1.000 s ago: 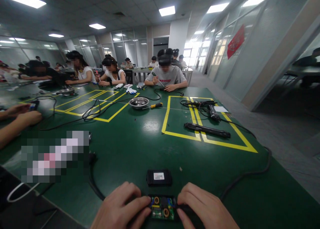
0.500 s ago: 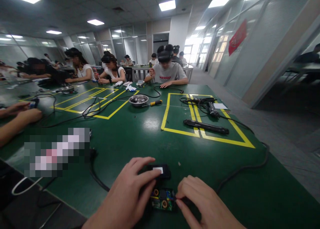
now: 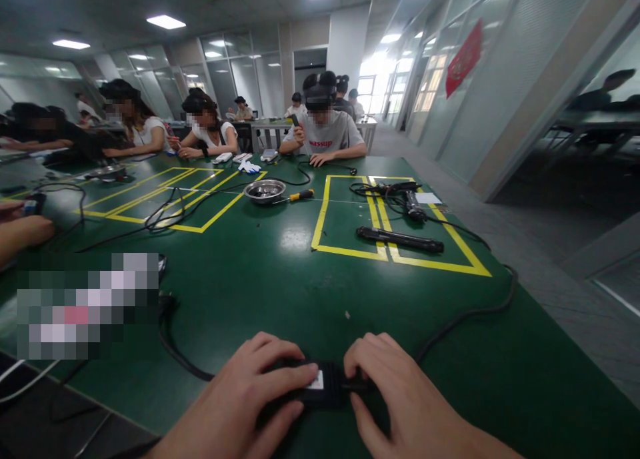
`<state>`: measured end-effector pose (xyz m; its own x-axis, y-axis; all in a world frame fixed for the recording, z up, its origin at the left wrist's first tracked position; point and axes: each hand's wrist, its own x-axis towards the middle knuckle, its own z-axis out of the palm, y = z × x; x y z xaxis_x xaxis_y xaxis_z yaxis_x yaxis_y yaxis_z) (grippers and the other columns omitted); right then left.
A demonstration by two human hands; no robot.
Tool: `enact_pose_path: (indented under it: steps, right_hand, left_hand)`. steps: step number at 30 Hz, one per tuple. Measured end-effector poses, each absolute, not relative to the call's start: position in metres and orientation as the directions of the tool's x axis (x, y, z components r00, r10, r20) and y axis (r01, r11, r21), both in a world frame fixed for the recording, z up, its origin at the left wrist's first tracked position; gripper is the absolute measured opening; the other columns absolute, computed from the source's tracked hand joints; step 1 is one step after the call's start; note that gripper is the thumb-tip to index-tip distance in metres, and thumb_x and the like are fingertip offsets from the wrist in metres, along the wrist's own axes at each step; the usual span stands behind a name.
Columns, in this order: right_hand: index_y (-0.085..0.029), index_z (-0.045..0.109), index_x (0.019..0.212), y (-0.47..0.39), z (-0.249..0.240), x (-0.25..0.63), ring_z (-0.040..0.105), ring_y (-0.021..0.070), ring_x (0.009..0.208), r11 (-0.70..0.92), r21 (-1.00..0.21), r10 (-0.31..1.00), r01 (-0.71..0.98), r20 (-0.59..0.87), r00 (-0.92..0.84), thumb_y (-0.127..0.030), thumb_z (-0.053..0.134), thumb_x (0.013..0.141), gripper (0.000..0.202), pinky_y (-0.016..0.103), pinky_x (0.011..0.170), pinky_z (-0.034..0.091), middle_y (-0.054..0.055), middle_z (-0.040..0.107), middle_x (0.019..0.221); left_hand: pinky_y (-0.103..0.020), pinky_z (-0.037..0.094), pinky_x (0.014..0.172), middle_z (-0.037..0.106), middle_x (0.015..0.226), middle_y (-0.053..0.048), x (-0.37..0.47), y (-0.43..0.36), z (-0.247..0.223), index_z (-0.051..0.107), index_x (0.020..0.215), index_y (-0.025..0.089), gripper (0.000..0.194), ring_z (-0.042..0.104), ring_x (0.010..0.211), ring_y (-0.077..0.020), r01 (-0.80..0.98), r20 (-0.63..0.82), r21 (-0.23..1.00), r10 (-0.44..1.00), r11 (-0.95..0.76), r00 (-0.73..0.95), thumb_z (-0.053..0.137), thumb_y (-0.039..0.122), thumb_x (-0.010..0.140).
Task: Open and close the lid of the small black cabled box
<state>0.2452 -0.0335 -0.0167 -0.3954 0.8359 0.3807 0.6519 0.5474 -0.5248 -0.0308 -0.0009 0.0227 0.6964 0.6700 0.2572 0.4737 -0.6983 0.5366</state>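
A black rectangular plastic case (image 3: 331,393) with a white label (image 3: 318,379) lies at the near edge of the table, its cover over the circuit board, which is now hidden. My left hand (image 3: 255,385) grips the left part of this case, fingers on top and thumb along the near side. At the case's right end my right hand (image 3: 393,385) is curled around the black cable (image 3: 356,383), thumb and forefinger close to where it enters. One black cord (image 3: 180,355) runs off to the left, another (image 3: 465,322) to the right.
A steel bowl (image 3: 265,191) and a yellow-black screwdriver (image 3: 301,195) stand mid-table. Inside yellow tape lie a black bar-shaped tool (image 3: 400,239) and coiled cables (image 3: 385,189). At left are a blurred-out object (image 3: 95,305) and a co-worker's hand (image 3: 30,232). Another person (image 3: 325,132) sits opposite.
The black cover has moved from beyond the open case onto it, hiding the board. My left hand came with it, and my right hand stays at the cable end. The view has shifted slightly.
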Motion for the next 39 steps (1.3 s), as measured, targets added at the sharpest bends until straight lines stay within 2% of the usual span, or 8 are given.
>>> enact_pose_path:
  steps: [9, 13, 17, 20, 23, 26, 31, 39]
  right_hand:
    - [-0.025, 0.054, 0.100, -0.030, -0.013, 0.243, 0.066, 0.0231, 0.082, 0.554, -0.496, 0.831, 0.669, 0.379, -0.408, 0.005, 0.059, 0.082, 0.035, 0.037, 0.076, 0.050, 0.002, 0.067, 0.091]
    - [-0.025, 0.053, 0.098, -0.028, -0.020, 0.244, 0.067, 0.0236, 0.083, 0.552, -0.495, 0.832, 0.671, 0.379, -0.405, 0.004, 0.060, 0.079, 0.035, 0.037, 0.076, 0.051, 0.002, 0.069, 0.091]
    - [-0.026, 0.054, 0.098, -0.027, -0.024, 0.244, 0.067, 0.0239, 0.083, 0.547, -0.486, 0.834, 0.681, 0.383, -0.396, 0.003, 0.059, 0.079, 0.035, 0.038, 0.078, 0.053, 0.002, 0.069, 0.091]
    - [-0.025, 0.057, 0.099, -0.027, -0.023, 0.244, 0.068, 0.0238, 0.083, 0.546, -0.492, 0.835, 0.678, 0.380, -0.397, 0.003, 0.060, 0.079, 0.035, 0.038, 0.080, 0.054, 0.003, 0.071, 0.092]
    - [-0.024, 0.064, 0.108, -0.026, -0.024, 0.244, 0.072, 0.0246, 0.087, 0.570, -0.501, 0.821, 0.652, 0.382, -0.424, 0.000, 0.064, 0.084, 0.034, 0.039, 0.085, 0.056, 0.004, 0.076, 0.097]
    - [-0.024, 0.070, 0.119, -0.024, -0.027, 0.244, 0.076, 0.0253, 0.092, 0.586, -0.507, 0.810, 0.632, 0.377, -0.448, -0.003, 0.069, 0.090, 0.036, 0.039, 0.087, 0.059, 0.005, 0.081, 0.103]
    - [-0.023, 0.080, 0.120, -0.023, -0.032, 0.245, 0.081, 0.0242, 0.094, 0.560, -0.558, 0.827, 0.612, 0.339, -0.448, -0.001, 0.080, 0.088, 0.038, 0.034, 0.083, 0.062, 0.003, 0.084, 0.105]
    - [-0.024, 0.086, 0.125, -0.023, -0.035, 0.246, 0.083, 0.0217, 0.091, 0.511, -0.608, 0.857, 0.608, 0.313, -0.408, -0.005, 0.085, 0.091, 0.039, 0.029, 0.082, 0.066, 0.003, 0.085, 0.105]
  left_hand:
    - [-0.038, 0.069, 0.100, 0.081, 0.131, -0.005, -0.030, 0.000, 0.020, 0.075, 0.150, 0.038, 0.058, 0.077, 0.116, -0.0258, 0.529, 0.202, 0.485, 0.677, -0.697, 0.707, 0.076, 0.007, 0.101]
    - [-0.034, 0.067, 0.101, 0.081, 0.130, -0.003, -0.029, 0.002, 0.020, 0.076, 0.144, 0.038, 0.055, 0.078, 0.116, -0.0241, 0.503, 0.192, 0.556, 0.690, -0.662, 0.697, 0.075, 0.005, 0.100]
    - [-0.039, 0.067, 0.101, 0.083, 0.125, -0.006, -0.026, 0.011, 0.005, 0.074, 0.137, 0.029, 0.041, 0.080, 0.113, -0.0261, 0.532, 0.312, 0.636, 0.817, -0.559, 0.485, 0.075, 0.013, 0.099]
    - [-0.041, 0.069, 0.092, 0.083, 0.115, -0.007, -0.020, 0.019, -0.007, 0.076, 0.120, 0.025, 0.027, 0.081, 0.104, -0.0281, 0.621, 0.307, 0.615, 0.873, -0.486, 0.379, 0.073, 0.012, 0.096]
    - [-0.043, 0.069, 0.095, 0.084, 0.122, -0.008, -0.018, 0.021, -0.008, 0.077, 0.109, 0.026, 0.019, 0.081, 0.111, -0.0292, 0.627, 0.334, 0.558, 0.839, -0.543, 0.430, 0.068, 0.012, 0.099]
    - [-0.041, 0.068, 0.100, 0.081, 0.131, -0.009, -0.023, 0.014, -0.003, 0.078, 0.110, 0.028, 0.019, 0.079, 0.119, -0.0284, 0.607, 0.429, 0.491, 0.780, -0.625, 0.456, 0.065, 0.015, 0.104]
    - [-0.025, 0.068, 0.077, 0.081, 0.104, -0.003, -0.039, -0.005, -0.003, 0.075, 0.115, 0.029, 0.018, 0.080, 0.088, -0.0213, 0.579, 0.429, 0.423, 0.717, -0.696, 0.549, 0.071, 0.017, 0.102]
    - [-0.021, 0.066, 0.075, 0.081, 0.102, 0.000, -0.041, -0.003, -0.010, 0.076, 0.118, 0.031, 0.019, 0.081, 0.087, -0.0192, 0.564, 0.388, 0.446, 0.718, -0.695, 0.578, 0.073, 0.017, 0.105]
